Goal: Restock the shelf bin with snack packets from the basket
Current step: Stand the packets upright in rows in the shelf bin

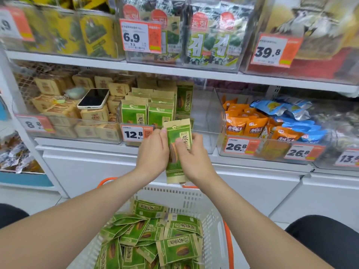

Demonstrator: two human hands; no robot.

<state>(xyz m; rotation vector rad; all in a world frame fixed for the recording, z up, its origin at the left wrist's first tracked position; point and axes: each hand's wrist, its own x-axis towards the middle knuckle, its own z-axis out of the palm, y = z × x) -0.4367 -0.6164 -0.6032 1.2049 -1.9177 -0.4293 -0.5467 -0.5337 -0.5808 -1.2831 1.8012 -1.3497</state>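
Grip: left hand [153,151], right hand [195,159] round flat green-and-kraft packet [179,131]

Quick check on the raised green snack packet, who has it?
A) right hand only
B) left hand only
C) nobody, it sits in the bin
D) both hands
D: the left hand and the right hand both grip the green packet, which is held upright in front of the shelf bin and above the basket.
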